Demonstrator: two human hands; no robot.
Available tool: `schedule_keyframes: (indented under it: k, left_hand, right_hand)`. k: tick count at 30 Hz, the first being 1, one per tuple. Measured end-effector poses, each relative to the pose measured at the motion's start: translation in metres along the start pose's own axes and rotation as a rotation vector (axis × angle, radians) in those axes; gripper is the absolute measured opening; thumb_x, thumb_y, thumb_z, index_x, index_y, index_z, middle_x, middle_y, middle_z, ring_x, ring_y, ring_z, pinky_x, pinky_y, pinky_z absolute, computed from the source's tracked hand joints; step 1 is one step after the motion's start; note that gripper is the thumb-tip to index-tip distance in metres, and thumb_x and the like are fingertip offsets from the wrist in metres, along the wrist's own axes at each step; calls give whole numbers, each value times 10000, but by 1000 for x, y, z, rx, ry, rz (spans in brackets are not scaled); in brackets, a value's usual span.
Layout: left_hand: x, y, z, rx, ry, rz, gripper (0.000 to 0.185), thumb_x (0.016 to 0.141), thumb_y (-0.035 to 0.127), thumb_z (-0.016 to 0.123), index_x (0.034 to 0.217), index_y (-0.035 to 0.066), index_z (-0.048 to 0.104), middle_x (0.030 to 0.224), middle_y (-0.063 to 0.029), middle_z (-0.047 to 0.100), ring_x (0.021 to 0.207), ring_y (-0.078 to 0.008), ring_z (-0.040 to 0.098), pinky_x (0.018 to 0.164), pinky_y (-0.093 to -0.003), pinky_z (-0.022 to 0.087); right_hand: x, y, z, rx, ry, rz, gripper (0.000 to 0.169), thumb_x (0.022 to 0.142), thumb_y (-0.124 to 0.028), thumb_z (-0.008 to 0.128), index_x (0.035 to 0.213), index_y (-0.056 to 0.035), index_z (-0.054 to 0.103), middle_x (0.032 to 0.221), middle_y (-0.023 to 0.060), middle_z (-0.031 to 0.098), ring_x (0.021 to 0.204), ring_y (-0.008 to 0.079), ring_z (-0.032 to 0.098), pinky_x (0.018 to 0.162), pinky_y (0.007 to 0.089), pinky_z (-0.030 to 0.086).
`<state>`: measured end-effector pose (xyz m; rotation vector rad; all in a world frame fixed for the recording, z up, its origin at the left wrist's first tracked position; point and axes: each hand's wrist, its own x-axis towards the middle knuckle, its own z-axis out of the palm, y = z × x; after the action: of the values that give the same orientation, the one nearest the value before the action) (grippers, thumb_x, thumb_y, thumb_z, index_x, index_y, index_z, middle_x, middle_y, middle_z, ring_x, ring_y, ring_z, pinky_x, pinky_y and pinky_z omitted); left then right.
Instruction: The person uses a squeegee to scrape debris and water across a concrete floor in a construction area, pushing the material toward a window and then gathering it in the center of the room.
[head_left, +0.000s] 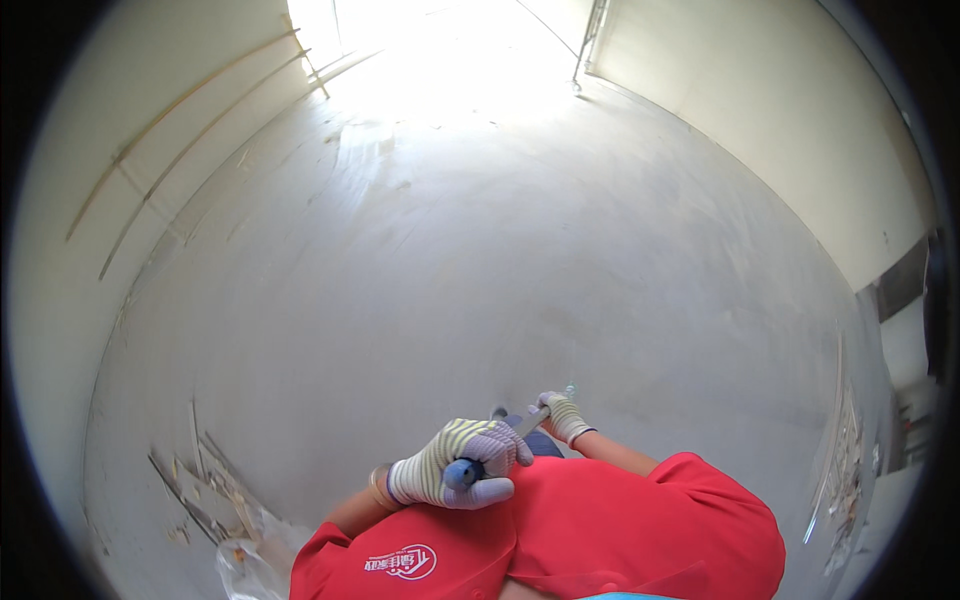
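Observation:
My left hand (461, 461), in a striped knit work glove, is closed around the upper end of a long pole handle (534, 421) with a blue end cap (462, 474), close to my chest. Farther along the same pole, my right hand (562, 417), gloved alike, grips it lower down. The far end of the pole is hidden, so its tool head cannot be told. A small greenish, blurred thing (571, 390) shows just past my right hand.
Grey floor (480, 247) stretches ahead to a bright opening. Long thin strips (196, 124) lean on the left wall. Debris and a clear plastic bag (241, 574) lie at lower left; more debris (846, 465) lies along the right. A pale wall (735, 112) stands at right.

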<state>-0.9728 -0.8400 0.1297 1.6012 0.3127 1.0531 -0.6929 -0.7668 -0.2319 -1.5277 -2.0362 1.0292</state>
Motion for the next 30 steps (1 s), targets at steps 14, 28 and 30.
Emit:
schedule_keyframes:
  k: [14, 28, 30]
  left_hand:
    - [247, -95, -261, 4, 61, -304, 145, 723, 18, 555, 629, 30, 446, 619, -36, 512, 671, -191, 549, 799, -375, 480]
    - [457, -202, -529, -35, 16, -195, 193, 723, 8, 599, 621, 40, 439, 581, -38, 481, 574, -183, 487, 808, -377, 491]
    - [516, -223, -565, 42, -105, -159, 190, 725, 8, 605, 620, 43, 450, 582, -47, 482, 580, -209, 495, 813, -397, 483]
  right_hand:
    - [339, 15, -56, -54, 11, 78, 157, 737, -220, 646, 769, -73, 600, 833, 160, 597, 800, 348, 572, 718, 429, 473]
    - [691, 44, -157, 588, 262, 147, 23, 830, -72, 498, 810, -77, 487, 696, 61, 466, 664, 187, 514, 691, 381, 499]
    - [733, 15, -200, 1107, 376, 318, 36, 837, -69, 493, 809, -86, 479, 690, 48, 454, 660, 172, 498, 689, 376, 494]
